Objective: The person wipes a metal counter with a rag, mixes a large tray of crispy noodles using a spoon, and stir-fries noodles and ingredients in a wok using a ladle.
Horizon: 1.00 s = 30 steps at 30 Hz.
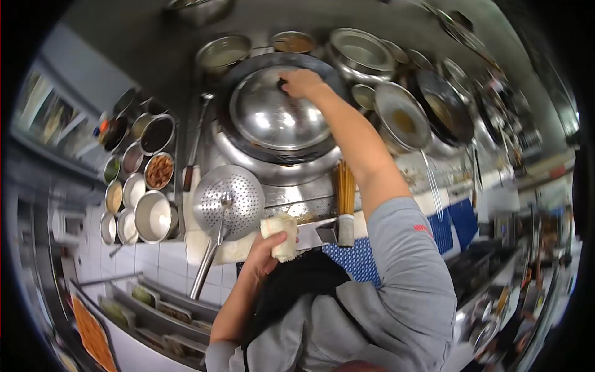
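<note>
At upper centre, the right hand [302,84] pinches the black knob [282,83] of the domed silver metal lid [273,121], best gripped squarely, while at lower centre the left hand [264,252] clasps a folded white cloth [284,239].

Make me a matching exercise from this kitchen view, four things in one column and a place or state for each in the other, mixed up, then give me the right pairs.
Things:
1. Domed lid
2. Pale cloth
3. Round skimmer
4. Wooden sticks

Places and states:
A. Bundled together, yellowish brown
B. Over the dark wok, with the right hand at its top
C. Silvery and full of small holes
D. Bunched up in the left hand

Right pairs: 1-B, 2-D, 3-C, 4-A
</note>
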Each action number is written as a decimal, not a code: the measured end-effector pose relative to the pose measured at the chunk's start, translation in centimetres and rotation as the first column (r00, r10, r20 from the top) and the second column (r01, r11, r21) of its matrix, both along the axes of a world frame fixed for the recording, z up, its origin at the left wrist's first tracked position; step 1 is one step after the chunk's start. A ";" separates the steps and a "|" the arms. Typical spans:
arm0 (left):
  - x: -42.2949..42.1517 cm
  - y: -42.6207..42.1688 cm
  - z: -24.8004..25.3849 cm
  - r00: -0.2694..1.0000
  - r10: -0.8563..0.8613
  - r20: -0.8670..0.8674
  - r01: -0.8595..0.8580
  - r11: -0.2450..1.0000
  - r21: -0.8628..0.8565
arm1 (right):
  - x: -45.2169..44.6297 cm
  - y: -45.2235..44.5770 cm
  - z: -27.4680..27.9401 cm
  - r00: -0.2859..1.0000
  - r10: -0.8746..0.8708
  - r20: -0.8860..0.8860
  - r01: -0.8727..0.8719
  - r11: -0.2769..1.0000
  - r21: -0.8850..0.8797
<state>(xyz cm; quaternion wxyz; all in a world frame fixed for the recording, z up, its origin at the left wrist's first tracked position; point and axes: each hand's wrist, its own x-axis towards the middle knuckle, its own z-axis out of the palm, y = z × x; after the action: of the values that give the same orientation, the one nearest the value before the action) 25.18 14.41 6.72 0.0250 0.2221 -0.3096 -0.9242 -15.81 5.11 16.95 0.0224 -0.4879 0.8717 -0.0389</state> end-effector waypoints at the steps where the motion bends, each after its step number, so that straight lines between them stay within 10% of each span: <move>1: 0.0 0.1 0.3 0.998 0.050 0.034 -0.052 0.998 0.042 | -0.3 -0.8 0.5 1.000 0.017 -0.001 -0.017 1.000 0.003; 5: 0.1 1.5 -0.2 0.971 0.198 0.132 -0.209 0.975 0.070 | -2.2 -3.2 0.1 0.994 0.033 -0.102 -0.024 0.995 0.095; 11: -3.8 2.1 -1.3 0.913 0.383 0.142 -0.373 0.923 -0.093 | -5.2 5.3 6.7 0.995 -0.040 -0.087 -0.001 0.903 -0.430; 13: -6.9 1.1 -1.4 0.894 0.434 0.107 -0.414 0.895 -0.168 | -6.0 10.2 8.9 0.933 -0.188 0.305 0.331 0.780 -0.531; 17: -13.2 -1.7 1.0 0.924 0.363 0.123 -0.351 0.930 -0.110 | -7.2 19.2 7.0 0.676 0.081 0.732 0.674 0.332 -0.660; 22: -19.8 -4.6 2.1 0.888 0.374 0.268 -0.391 0.920 0.013 | -2.7 27.9 4.8 0.520 0.280 0.807 0.820 0.101 -0.564; 30: -18.1 -0.3 5.1 0.828 0.485 0.281 -0.488 0.870 -0.064 | 0.2 30.0 5.3 0.367 0.595 0.716 0.857 0.084 -0.509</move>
<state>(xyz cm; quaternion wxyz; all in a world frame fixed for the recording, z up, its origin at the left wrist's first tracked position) 7.11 14.06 11.83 0.2130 0.4257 -0.2382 -0.8466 -15.62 35.08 22.24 0.1588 -0.1182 0.4565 -0.8674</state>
